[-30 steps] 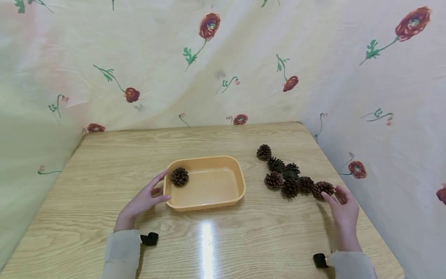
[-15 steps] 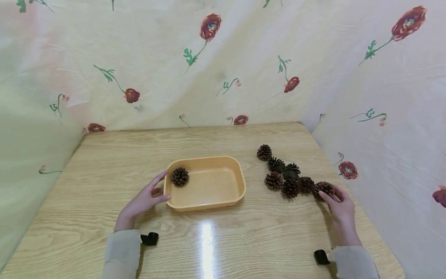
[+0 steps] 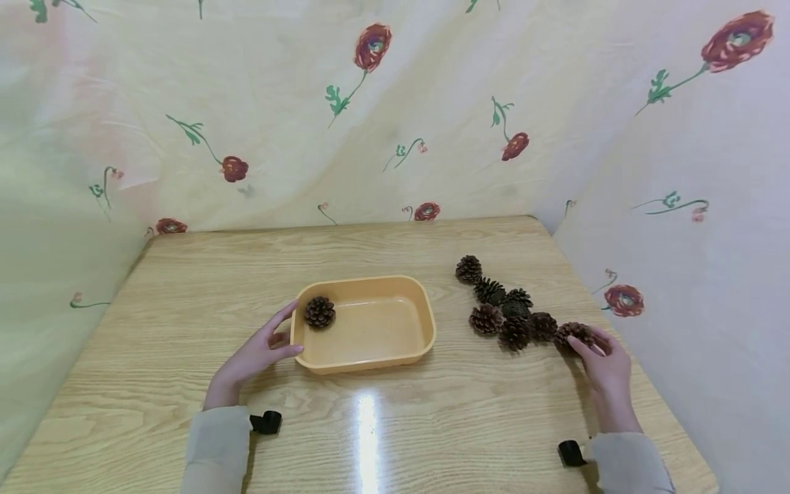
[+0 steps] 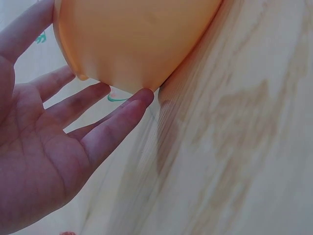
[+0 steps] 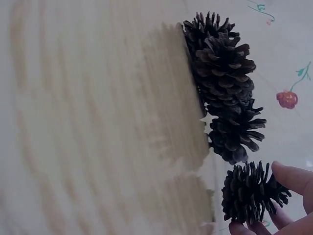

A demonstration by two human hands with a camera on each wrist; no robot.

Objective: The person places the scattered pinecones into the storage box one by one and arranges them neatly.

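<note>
My left hand [image 3: 258, 353] rests against the left end of a shallow, light-orange plastic tray [image 3: 370, 361]. In the left wrist view its fingers [image 4: 115, 129] lie fairly straight along the tray's outer wall. One brown pine cone [image 3: 319, 313] sits inside the tray at its left end. At the right of the table, my right hand [image 3: 607, 370] pinches the nearest pine cone [image 3: 571, 335] of a group. The right wrist view shows that pine cone [image 5: 249, 193] between the thumb [image 5: 293, 180] above and the fingers below.
Several more pine cones [image 3: 515, 333] lie close together between the tray and my right hand, reaching back toward the far side. They rest on a wood-grain table [image 3: 259, 261]. Flower-patterned cloth [image 3: 296, 158] hangs behind the table and along both sides.
My right hand has moved slightly left onto the end pine cone, and its thumb and fingers have closed round it. My left hand and the tray have stayed put.
</note>
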